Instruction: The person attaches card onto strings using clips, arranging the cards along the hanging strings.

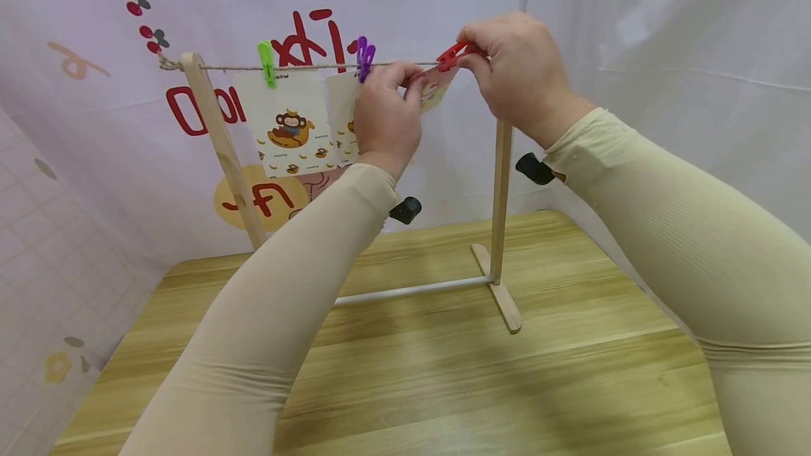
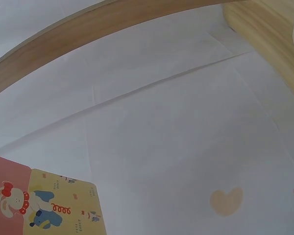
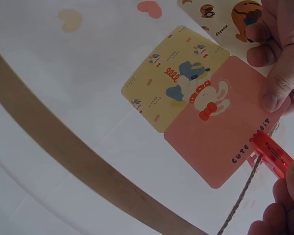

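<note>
A pink and yellow rabbit card (image 3: 210, 127) hangs at the twine (image 1: 234, 67), its pink top edge up at the line. My left hand (image 1: 389, 115) pinches one upper corner of that card between thumb and fingers. With thumb and fingers my right hand (image 1: 522, 69) pinches a red clothespin (image 1: 451, 56), whose tip sits over the card's edge and the twine in the right wrist view. Left of these, a green clothespin (image 1: 267, 64) holds a monkey card (image 1: 291, 129). A purple clothespin (image 1: 365, 58) is on a second monkey card (image 1: 342, 118), partly hidden behind my left hand.
The twine runs between two wooden posts (image 1: 222, 139) above a wood-grain table (image 1: 443, 371). A white rod (image 1: 415, 290) joins the stand low down, near a wooden foot (image 1: 497, 294). Behind hangs a white printed cloth (image 1: 665, 90).
</note>
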A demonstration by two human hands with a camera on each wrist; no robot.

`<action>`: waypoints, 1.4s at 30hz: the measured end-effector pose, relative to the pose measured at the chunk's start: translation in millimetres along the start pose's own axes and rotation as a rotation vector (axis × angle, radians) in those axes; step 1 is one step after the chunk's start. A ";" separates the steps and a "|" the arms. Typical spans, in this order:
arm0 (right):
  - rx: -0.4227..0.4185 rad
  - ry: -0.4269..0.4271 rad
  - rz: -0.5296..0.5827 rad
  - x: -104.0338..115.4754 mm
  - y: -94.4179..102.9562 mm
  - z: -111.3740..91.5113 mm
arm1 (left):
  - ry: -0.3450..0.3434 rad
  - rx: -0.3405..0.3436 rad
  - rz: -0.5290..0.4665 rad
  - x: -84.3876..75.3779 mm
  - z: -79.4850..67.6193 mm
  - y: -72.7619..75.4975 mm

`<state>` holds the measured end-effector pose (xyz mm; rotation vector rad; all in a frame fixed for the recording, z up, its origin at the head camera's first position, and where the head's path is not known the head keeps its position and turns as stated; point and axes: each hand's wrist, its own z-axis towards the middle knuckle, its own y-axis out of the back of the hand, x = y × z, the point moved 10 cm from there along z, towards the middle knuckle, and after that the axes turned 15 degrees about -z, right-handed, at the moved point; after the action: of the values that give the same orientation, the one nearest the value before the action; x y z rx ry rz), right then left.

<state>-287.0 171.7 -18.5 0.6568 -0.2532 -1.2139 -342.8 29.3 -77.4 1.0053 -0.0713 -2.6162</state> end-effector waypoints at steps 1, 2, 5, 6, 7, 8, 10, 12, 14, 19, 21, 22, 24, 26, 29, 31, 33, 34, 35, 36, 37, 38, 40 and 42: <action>0.002 0.002 0.002 0.3 -0.4 -0.1 | 0.001 0.001 0.001 0.4 -0.2 -0.1; 0.003 0.005 0.002 0.7 -0.8 -0.1 | 0.003 0.002 0.003 1.0 -0.5 -0.2; 0.008 0.015 0.002 2.0 -2.1 0.2 | 0.004 0.006 0.004 2.5 -1.5 -0.5; 0.010 0.017 0.002 2.4 -2.4 0.5 | 0.004 0.006 0.004 3.0 -1.8 -0.6; 0.013 0.020 0.001 3.0 -2.8 1.0 | 0.005 0.005 0.004 3.4 -2.1 -0.5; 0.017 0.024 -0.002 3.5 -3.4 1.4 | 0.004 0.003 0.003 3.5 -2.4 -0.2; 0.025 0.031 -0.003 4.5 -4.2 1.7 | 0.000 -0.002 -0.001 3.5 -2.6 0.2; 0.036 0.036 -0.007 5.3 -5.2 1.6 | -0.006 -0.005 -0.003 2.9 -2.6 0.0; 0.044 0.040 -0.010 6.0 -6.5 1.8 | -0.014 -0.006 -0.004 2.2 -2.4 -0.2; 0.056 0.041 -0.009 6.6 -8.8 2.6 | -0.015 -0.009 -0.008 3.1 -2.1 0.0; 0.061 0.038 -0.008 6.7 -9.8 2.6 | -0.012 -0.010 -0.011 3.9 -1.8 0.3; 0.062 0.038 -0.006 6.7 -10.3 2.4 | -0.013 -0.009 -0.012 4.2 -1.7 0.4; 0.066 0.037 -0.003 6.8 -11.4 2.0 | -0.012 -0.008 -0.014 5.1 -1.5 0.4; 0.065 0.038 -0.002 6.9 -12.6 2.0 | -0.014 -0.009 -0.016 5.8 -1.3 0.5; 0.064 0.041 -0.001 6.9 -13.1 1.3 | -0.017 -0.007 -0.017 6.2 -1.4 0.2; 0.060 0.046 0.002 7.1 -13.2 1.1 | -0.021 -0.007 -0.018 6.2 -1.5 0.2; 0.059 0.050 0.007 7.3 -13.3 0.3 | -0.021 -0.008 -0.021 6.5 -1.8 0.3; 0.058 0.052 0.009 7.4 -13.3 0.2 | -0.022 -0.007 -0.022 6.6 -1.9 0.3; 0.056 0.054 0.011 7.5 -13.4 0.2 | -0.022 -0.008 -0.023 6.7 -2.1 0.4; 0.056 0.054 0.011 7.6 -13.5 -0.1 | -0.024 -0.008 -0.023 6.7 -2.2 0.5; 0.056 0.053 0.011 7.5 -13.6 -0.4 | -0.025 -0.009 -0.022 6.8 -2.2 0.6; 0.057 0.052 0.012 7.3 -13.7 -0.8 | -0.025 -0.009 -0.021 6.8 -2.3 0.7; 0.056 0.049 0.016 7.1 -13.3 -1.3 | -0.027 -0.008 -0.019 6.7 -2.6 0.7; 0.054 0.047 0.022 7.1 -12.8 -2.0 | -0.028 -0.009 -0.017 6.5 -2.7 0.8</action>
<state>-293.5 163.2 -28.7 0.7266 -0.2538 -1.1724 -345.4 26.6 -83.4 0.9701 -0.0586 -2.6439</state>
